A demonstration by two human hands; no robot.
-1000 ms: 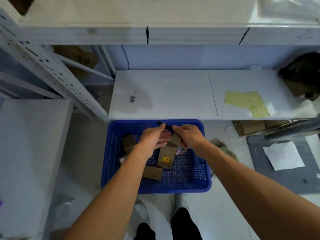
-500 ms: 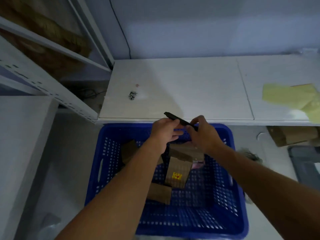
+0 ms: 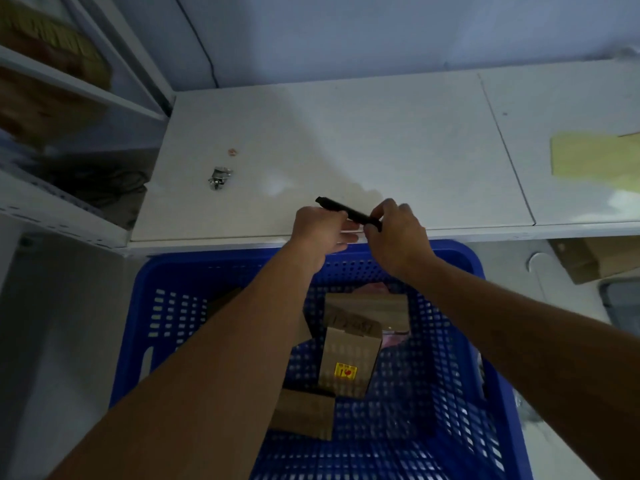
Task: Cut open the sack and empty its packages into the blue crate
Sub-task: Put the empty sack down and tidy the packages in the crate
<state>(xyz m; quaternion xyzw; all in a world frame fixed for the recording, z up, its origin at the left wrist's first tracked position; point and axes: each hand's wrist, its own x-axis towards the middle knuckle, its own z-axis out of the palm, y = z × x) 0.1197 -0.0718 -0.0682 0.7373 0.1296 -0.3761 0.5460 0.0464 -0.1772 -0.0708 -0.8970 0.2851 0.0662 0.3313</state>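
A blue crate [image 3: 460, 393] stands on the floor below me, holding several brown cardboard packages; the tallest package [image 3: 353, 351] bears a yellow sticker. Both hands hover over the crate's far rim, at the front edge of a white shelf [image 3: 346, 140]. My left hand [image 3: 320, 230] and my right hand [image 3: 398, 233] both grip a slim black cutter [image 3: 346, 211], which points up and to the left. No sack is in view.
A small metal piece [image 3: 219, 177] lies on the white shelf to the left, and yellow paper [image 3: 595, 157] lies at its right end. A white metal rack [image 3: 69, 91] stands at the left. A cardboard box [image 3: 595, 258] sits on the floor at the right.
The view has come closer and lower over the crate. Both hands, holding the black cutter, have risen from above the packages to the shelf's front edge.
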